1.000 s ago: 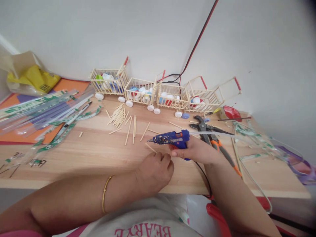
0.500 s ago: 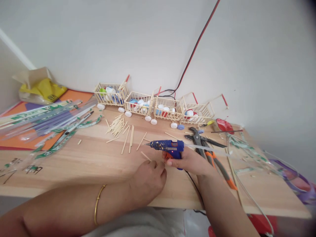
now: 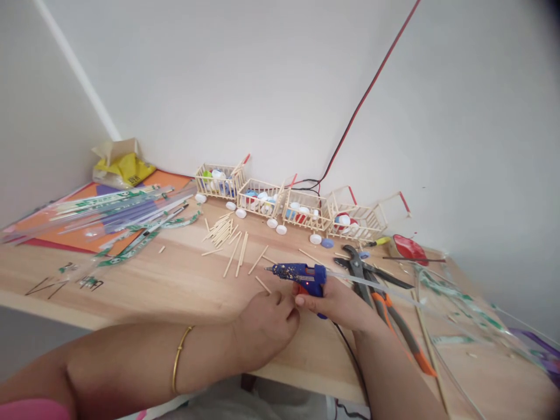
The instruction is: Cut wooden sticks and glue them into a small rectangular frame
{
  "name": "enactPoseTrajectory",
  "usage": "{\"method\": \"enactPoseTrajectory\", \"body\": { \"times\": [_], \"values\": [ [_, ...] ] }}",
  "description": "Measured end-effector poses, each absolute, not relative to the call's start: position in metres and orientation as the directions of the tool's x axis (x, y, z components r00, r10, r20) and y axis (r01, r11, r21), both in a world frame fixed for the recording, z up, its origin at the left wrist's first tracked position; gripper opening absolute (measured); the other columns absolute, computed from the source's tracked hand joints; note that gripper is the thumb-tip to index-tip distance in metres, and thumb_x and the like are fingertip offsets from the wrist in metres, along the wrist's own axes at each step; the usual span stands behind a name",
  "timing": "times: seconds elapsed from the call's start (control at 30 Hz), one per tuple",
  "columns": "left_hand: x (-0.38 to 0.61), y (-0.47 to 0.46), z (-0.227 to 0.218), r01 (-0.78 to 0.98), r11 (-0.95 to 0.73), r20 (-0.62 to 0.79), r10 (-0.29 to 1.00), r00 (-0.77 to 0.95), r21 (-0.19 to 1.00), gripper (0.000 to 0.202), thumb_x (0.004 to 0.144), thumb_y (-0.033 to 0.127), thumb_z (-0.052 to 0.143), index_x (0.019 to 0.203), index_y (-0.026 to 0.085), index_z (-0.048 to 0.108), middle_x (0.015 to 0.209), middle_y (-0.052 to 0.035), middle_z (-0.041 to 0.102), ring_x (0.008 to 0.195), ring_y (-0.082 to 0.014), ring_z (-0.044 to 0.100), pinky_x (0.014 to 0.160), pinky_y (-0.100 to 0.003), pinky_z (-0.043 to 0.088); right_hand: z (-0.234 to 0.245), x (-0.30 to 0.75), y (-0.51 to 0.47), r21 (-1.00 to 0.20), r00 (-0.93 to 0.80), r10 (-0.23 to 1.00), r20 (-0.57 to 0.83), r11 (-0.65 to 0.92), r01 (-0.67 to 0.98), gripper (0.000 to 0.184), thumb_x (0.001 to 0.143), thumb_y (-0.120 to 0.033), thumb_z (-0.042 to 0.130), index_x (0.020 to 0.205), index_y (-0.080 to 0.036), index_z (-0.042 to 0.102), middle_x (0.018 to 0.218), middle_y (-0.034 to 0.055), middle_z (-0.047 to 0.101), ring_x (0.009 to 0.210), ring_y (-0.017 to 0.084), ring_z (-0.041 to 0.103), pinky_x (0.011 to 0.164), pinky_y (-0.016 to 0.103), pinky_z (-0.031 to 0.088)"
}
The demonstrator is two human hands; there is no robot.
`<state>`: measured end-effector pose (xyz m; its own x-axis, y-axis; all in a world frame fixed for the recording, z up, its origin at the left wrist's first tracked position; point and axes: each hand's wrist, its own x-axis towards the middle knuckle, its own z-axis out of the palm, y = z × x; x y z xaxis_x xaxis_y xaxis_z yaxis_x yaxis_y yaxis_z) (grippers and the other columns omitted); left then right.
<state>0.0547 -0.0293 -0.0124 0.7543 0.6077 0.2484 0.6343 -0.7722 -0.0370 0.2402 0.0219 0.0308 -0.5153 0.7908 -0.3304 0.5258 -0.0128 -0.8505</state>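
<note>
My right hand [image 3: 339, 303] is wrapped round the handle of a blue hot glue gun [image 3: 297, 274]. A small red light glows on the gun, and its nozzle points left above the table. A clear glue stick [image 3: 371, 281] runs out of its back end. Beside it, low over the table, my left hand [image 3: 269, 329] is closed with the knuckles up. A short wooden stick [image 3: 263, 284] pokes out past its fingers, most of which are hidden from me. A pile of cut wooden sticks [image 3: 221, 230] lies beyond my hands.
Several small stick-built carts [image 3: 262, 201] filled with bottle caps line the wall. Pliers [image 3: 387, 309] with orange-grey handles lie right of the gun. Plastic-wrapped sticks [image 3: 109, 207] and a yellow bag [image 3: 126, 169] are at left. A black cord [image 3: 352, 350] hangs over the front edge.
The view has swung left and up a little, so the scene sits lower and further right. Both hands keep their hold, the left closed, the right on the glue gun.
</note>
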Motion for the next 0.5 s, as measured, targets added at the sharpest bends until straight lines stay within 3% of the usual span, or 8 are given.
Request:
{"method": "enactPoseTrajectory", "body": {
  "times": [0.3, 0.5],
  "values": [
    [0.05, -0.033, 0.0, 0.604, -0.797, 0.266, 0.578, 0.771, -0.019, 0.019, 0.083, 0.014, 0.048, 0.1, 0.011, 0.054, 0.09, -0.0083, 0.059, 0.071, -0.0205, 0.056, 0.055, -0.035, 0.047, 0.031, 0.239, 0.022, -0.857, -0.509, 0.818, -0.268, 0.039, 0.513, 0.033, 0.075, -0.046, 0.064, 0.091, -0.017, 0.063, 0.067, -0.0013, 0.054, 0.06, 0.01, 0.046, 0.052, 0.022, 0.036],
    [0.054, -0.046, 0.038, 0.45, -0.891, 0.557, 0.401, 0.727, 0.054, 0.015, 0.088, 0.014, 0.041, 0.092, 0.012, 0.055, 0.08, -0.0052, 0.058, 0.067, -0.0144, 0.051, 0.06, -0.03, 0.044, 0.038, 0.228, 0.018, -0.816, -0.441, 0.884, -0.156, 0.135, 0.561, 0.02, 0.077, -0.038, 0.061, 0.085, -0.019, 0.062, 0.079, 0.0012, 0.064, 0.07, 0.014, 0.058, 0.066, 0.028, 0.046]
  ]
}}
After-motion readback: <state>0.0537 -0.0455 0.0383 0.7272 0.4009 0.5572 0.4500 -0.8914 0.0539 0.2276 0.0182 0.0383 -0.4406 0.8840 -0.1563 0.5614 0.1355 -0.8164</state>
